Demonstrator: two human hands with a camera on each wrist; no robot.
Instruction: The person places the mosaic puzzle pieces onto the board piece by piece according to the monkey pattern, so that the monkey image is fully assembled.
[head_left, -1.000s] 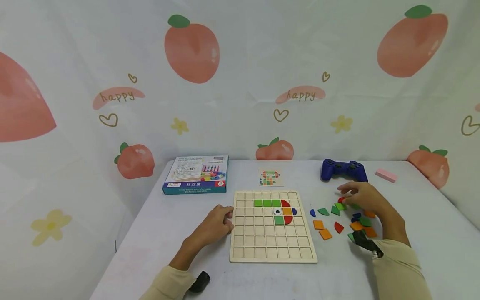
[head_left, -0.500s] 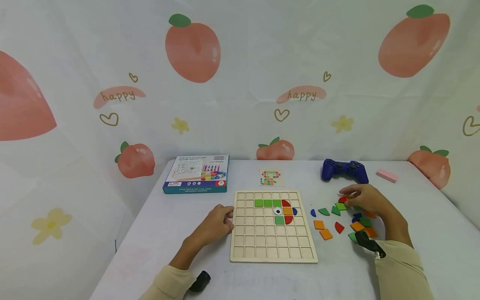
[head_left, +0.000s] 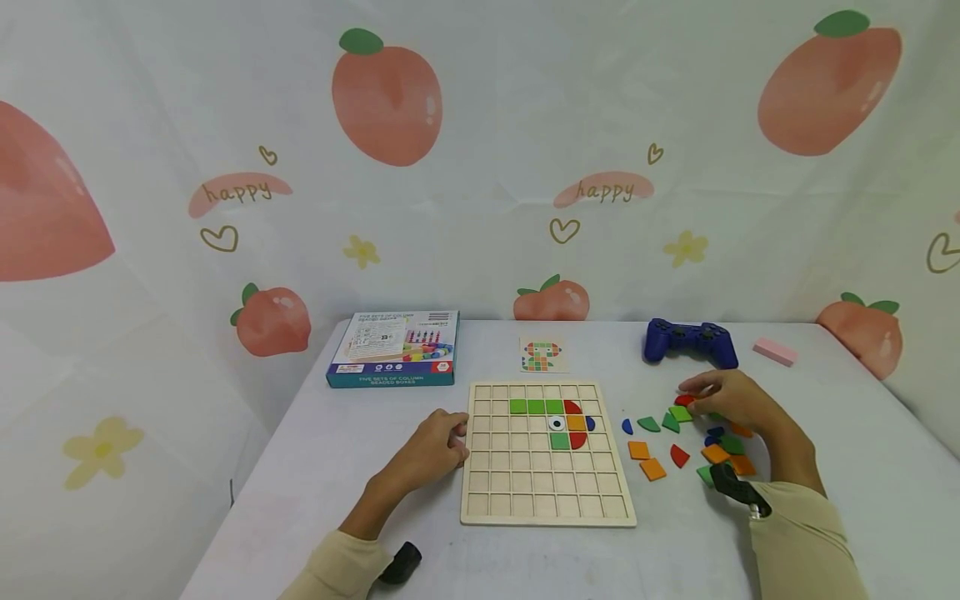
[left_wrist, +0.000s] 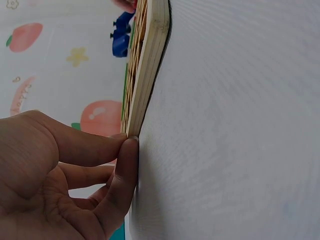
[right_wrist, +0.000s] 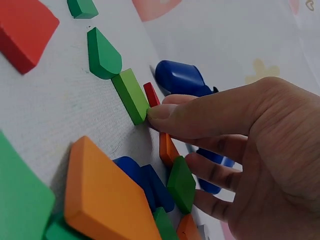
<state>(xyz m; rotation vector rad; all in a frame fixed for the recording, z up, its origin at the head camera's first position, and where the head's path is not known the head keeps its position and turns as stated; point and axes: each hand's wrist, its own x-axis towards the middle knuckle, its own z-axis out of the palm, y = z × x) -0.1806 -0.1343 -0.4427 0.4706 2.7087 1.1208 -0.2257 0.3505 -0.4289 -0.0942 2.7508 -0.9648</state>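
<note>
My left hand (head_left: 431,448) holds the left edge of a wooden grid board (head_left: 517,483); in the left wrist view its thumb and forefinger meet at the rim of this board (left_wrist: 150,55). Tiles fill some cells: green squares (head_left: 536,407), red quarter pieces (head_left: 577,441), an orange square (head_left: 576,422), an eye tile (head_left: 556,423) and a blue piece (head_left: 590,423). Over the loose tiles at right, my right hand (head_left: 731,402) has its thumb tip against a light green tile (right_wrist: 131,97), beside a red tile (right_wrist: 151,94). Whether it pinches the red one is unclear.
Behind the board lies a pattern card (head_left: 543,356). A blue game controller (head_left: 690,342) and a pink block (head_left: 776,351) stand at the back right. A boxed set (head_left: 393,350) is at the back left. Orange tiles (head_left: 652,469) and others lie right of the board.
The red tile by my right fingertips has shifted slightly, and an orange tile showing beside it half a second ago is hidden now. My left hand and the board stay put.
</note>
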